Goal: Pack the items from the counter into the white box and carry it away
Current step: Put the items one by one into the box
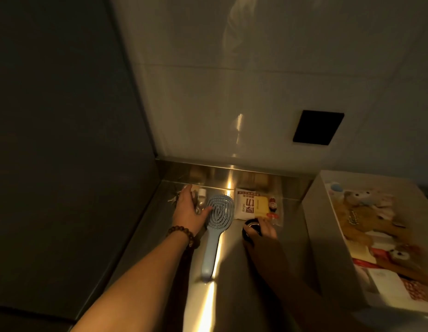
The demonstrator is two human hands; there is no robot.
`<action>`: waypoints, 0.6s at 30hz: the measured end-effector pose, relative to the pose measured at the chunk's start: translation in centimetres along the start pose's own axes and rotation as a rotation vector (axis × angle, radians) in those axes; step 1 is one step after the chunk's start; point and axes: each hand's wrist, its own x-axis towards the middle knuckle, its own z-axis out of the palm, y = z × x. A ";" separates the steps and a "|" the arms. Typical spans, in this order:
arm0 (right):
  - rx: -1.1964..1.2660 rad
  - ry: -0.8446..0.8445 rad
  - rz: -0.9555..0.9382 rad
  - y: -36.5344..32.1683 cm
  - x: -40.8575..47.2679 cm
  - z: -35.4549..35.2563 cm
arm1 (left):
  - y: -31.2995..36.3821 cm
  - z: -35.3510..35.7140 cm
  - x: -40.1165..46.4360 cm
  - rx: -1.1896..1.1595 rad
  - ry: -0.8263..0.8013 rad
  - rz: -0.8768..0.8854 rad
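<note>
The head view looks down on a steel bench [232,295] running up the middle of the frame to a pale tiled wall [232,92] that carries a black square plate [318,127] at the right. At the right edge of the frame stands the white box [328,236], its top printed with cartoon animals. On the bench, left of centre, lies a light blue hairbrush [216,226], head toward the wall and handle toward the bottom of the frame. Just to its right, near the back of the bench, lies a white snack packet [246,204] with a yellow patch and red print. The left hand [190,209], a bead bracelet [184,234] on its wrist, reaches in from the lower left with fingers curled round a small bottle [201,200], thumb touching the brush head; small metal pieces, perhaps keys [173,198], lie just left of it. The right hand [260,232], in shadow, grips a small dark round container [251,230] below the packet.
</note>
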 end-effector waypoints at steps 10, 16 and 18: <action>0.097 0.034 -0.004 0.5 -0.4 0.0 | 0.6 0.9 3.4 0.227 0.031 -0.008; 0.143 0.062 0.002 -0.1 -0.3 -0.7 | 0.9 0.6 2.8 0.195 -0.036 0.022; 0.166 0.057 0.001 -0.3 -0.3 -1.0 | 0.9 0.2 2.2 0.161 -0.068 0.013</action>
